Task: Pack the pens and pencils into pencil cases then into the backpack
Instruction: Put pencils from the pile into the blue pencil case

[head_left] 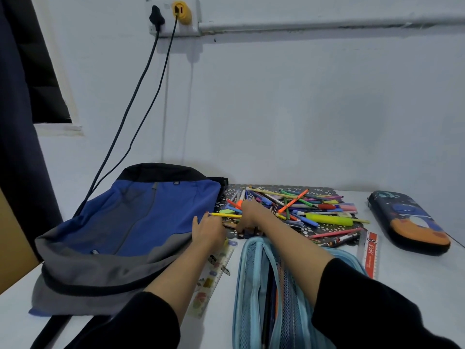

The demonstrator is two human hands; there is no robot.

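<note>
Just between hands (pixel 208 231), yellow pencil (pixel 226 215)

Both forearms are stretching forward side by side, black sleeves sitting pushed up past the wrists. The left hand (pixel 207 231) is lying palm-down, fingers straight. The right hand (pixel 251 212) is arching knuckles-up just ahead, fingers curling downward, grip hidden.

Head-worn wide-angle view looks forward and down over the near table (pixel 415 285) toward a wall (pixel 276 109).
</note>
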